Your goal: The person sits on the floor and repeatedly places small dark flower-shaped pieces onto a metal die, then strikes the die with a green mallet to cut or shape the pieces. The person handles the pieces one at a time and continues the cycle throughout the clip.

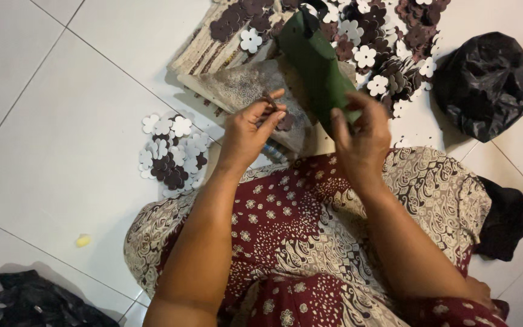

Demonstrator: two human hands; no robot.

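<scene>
White floor tiles (62, 151); right hand (361, 136) partly hides green sheet (319, 66)

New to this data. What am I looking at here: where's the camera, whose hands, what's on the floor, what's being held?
There is one picture, taken by a camera worn on a person's head and looking down at their lap and hands. No machine is involved. The person sits on a white tiled floor in a patterned dress.

The left hand pinches a small dark brown flower-shaped cutout between its fingers. The right hand grips the lower end of a green bag-like piece.

On the floor: a small pile of white and brown flower cutouts at the left, a larger spread of them at the top, a woven mat, and black plastic bags.
</scene>
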